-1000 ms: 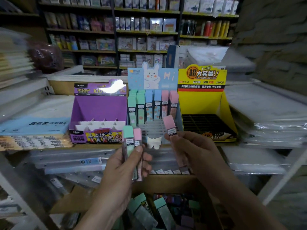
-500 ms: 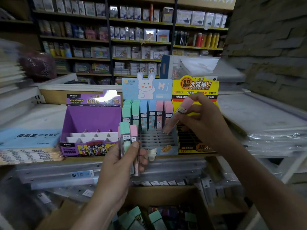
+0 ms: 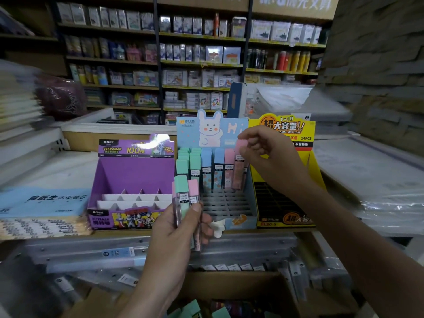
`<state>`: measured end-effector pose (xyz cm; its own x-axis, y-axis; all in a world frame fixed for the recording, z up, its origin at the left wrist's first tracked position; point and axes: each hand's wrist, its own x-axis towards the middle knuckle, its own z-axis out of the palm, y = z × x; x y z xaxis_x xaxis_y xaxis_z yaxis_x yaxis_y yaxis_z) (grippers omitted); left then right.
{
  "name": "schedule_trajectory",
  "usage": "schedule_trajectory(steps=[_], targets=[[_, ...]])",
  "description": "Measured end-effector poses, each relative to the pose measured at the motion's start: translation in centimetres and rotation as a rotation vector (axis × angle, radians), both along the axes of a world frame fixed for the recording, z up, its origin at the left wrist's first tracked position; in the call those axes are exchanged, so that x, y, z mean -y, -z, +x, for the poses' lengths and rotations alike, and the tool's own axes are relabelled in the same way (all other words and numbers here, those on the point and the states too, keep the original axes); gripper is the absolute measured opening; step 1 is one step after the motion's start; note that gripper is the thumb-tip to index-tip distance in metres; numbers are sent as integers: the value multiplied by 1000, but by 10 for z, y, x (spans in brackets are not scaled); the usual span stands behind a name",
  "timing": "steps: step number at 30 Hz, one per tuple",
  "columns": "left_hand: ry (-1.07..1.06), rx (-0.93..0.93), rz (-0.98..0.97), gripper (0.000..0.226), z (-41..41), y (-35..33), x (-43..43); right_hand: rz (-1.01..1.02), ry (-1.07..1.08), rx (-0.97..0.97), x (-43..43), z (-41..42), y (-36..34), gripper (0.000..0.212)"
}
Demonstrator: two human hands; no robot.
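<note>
Shelf (image 3: 114,234): carries three display boxes side by side, purple (image 3: 135,175), blue (image 3: 229,203) and yellow (image 3: 282,203).
Carton (image 3: 229,281): stands below the shelf; more lead cases lie inside, too dark to count.
Blue box: six columns of upright cases in the back rows, two green, two blue, two pink; the front grid slots are free.
Right hand (image 3: 270,157): the nearer one to the box; its fingers pinch the cap of one pink lead case (image 3: 239,166) from above and from the right.
Left hand (image 3: 174,235): in front of the box and lower; fingers and thumb are wrapped around a small bundle.
Bundle: one green case (image 3: 182,198), one pink case (image 3: 193,193), and the edge of a third on the left.
Pink lead case, position: at the rightmost column, long axis nearly vertical, lower end already among the slots, so I judge the next move is straight down.
</note>
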<state>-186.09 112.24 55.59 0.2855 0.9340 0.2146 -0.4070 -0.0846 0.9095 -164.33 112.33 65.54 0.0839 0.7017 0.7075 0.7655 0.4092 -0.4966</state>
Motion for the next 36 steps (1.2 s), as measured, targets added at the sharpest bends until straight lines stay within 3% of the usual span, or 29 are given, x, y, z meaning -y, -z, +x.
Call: schedule_trajectory(steps=[8,19,29,36], targets=[[-1,-21,25,19,-1,0,-4,20,-33,61,-13,4,4,8],[18,-31,35,19,0,-2,-5,-25,-91,111,-17,14,0,17],[17,-42,37,20,0,-4,-3,-12,-20,89,-23,12,12,6],[19,-42,21,18,0,-4,-3,17,126,224,-21,5,15,9]])
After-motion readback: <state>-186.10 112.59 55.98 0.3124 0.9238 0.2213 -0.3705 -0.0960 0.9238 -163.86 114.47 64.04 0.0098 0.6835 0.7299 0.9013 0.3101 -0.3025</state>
